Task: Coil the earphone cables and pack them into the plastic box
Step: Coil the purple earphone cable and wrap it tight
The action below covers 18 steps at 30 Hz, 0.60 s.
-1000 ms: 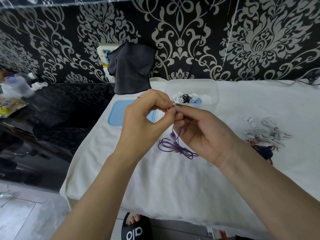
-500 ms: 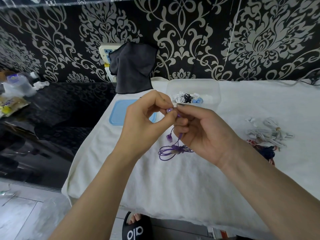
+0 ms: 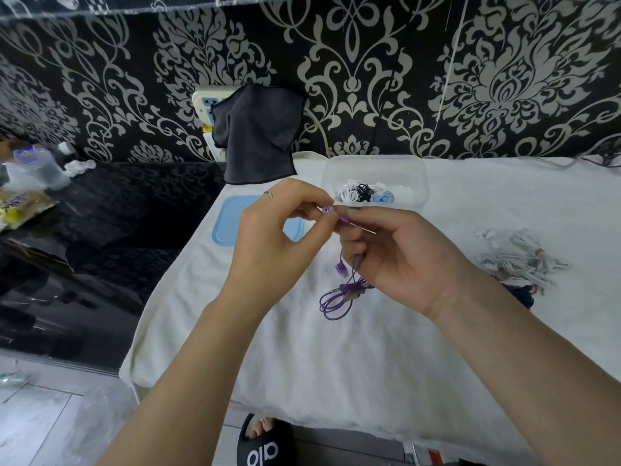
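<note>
Surface: white cloth point(image 3: 336, 358), lower centre.
Wall: black damask, top.
Left hand point(image 3: 268, 243): purple earbud point(image 3: 327, 209) pinched.
Right hand point(image 3: 403, 257): earphone cable point(image 3: 339, 297) pinched, coil dangling mid-frame.
Box point(image 3: 376, 169): upper centre.

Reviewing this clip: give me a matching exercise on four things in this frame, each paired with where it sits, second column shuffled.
Things:
1. purple earphones
2. blue lid
3. plastic box
4. white earphone pile

Places:
A. on the cloth at far right, untouched
B. flat on the cloth, partly behind the left hand
C. held by both hands, coil dangling under the right hand
D. at the wall side, holding coiled earphones

Pairs: 1-C, 2-B, 3-D, 4-A
</note>
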Tool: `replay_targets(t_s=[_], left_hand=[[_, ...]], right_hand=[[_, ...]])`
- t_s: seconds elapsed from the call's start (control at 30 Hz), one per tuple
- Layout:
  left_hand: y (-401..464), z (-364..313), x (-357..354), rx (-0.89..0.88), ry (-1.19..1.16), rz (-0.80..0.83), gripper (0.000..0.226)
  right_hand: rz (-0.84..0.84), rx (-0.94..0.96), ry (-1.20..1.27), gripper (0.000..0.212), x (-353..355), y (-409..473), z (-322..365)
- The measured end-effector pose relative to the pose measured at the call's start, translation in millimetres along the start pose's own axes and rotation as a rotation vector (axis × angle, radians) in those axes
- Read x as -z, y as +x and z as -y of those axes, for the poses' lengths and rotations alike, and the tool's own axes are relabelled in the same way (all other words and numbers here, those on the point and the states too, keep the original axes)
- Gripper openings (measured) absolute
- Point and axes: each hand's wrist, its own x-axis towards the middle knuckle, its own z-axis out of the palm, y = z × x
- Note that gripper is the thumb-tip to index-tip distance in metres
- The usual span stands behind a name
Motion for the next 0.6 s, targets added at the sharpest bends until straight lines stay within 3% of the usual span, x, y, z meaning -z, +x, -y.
replay_targets(t_s=[0.27,0.6], left_hand=[[0,7,-1,0.144,-0.025,0.014,0.006],[0,-3,-3,-0.020,0.044,0.010,0.012]], right_hand=[[-0.067,0.081,-0.223,0.020,4,4,4],[-0.056,0.109,-0.249,0.019,4,6,4]])
